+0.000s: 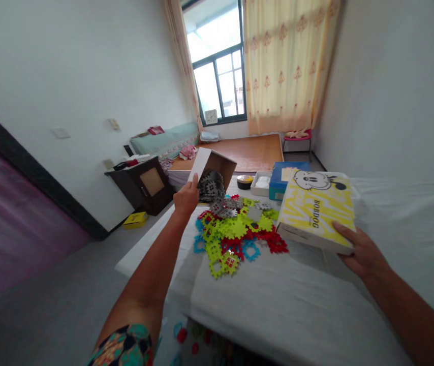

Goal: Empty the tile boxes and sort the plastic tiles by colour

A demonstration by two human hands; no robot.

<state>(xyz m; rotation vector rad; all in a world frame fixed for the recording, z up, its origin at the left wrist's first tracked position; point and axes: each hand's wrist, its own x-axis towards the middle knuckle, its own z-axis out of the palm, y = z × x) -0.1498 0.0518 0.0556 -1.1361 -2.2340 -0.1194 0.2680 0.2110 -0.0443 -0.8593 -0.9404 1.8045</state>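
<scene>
My left hand (pixel 186 197) grips the side of an open cardboard box (pixel 202 161), tilted with its mouth toward the pile. Grey interlocking plastic pieces (pixel 211 186) sit inside it and spill over its lower edge. Below lies a heap of toothed building pieces (pixel 236 226) in lime green, red, blue and grey on the white-covered table (pixel 240 305). On the right, my right hand (pixel 362 251) holds a yellow and white box lid (pixel 316 211) by its near corner, thumb on top. A cartoon dog and the word BOBDOG are printed on the lid.
Behind the heap stand a round black and yellow tin (pixel 245 182), a shallow white box (pixel 259 184) and a blue box (pixel 283 178). A dark cabinet (pixel 144 185) and a yellow box (pixel 135 220) on the floor are at left. Several colourful pieces (pixel 190 335) show below the table edge.
</scene>
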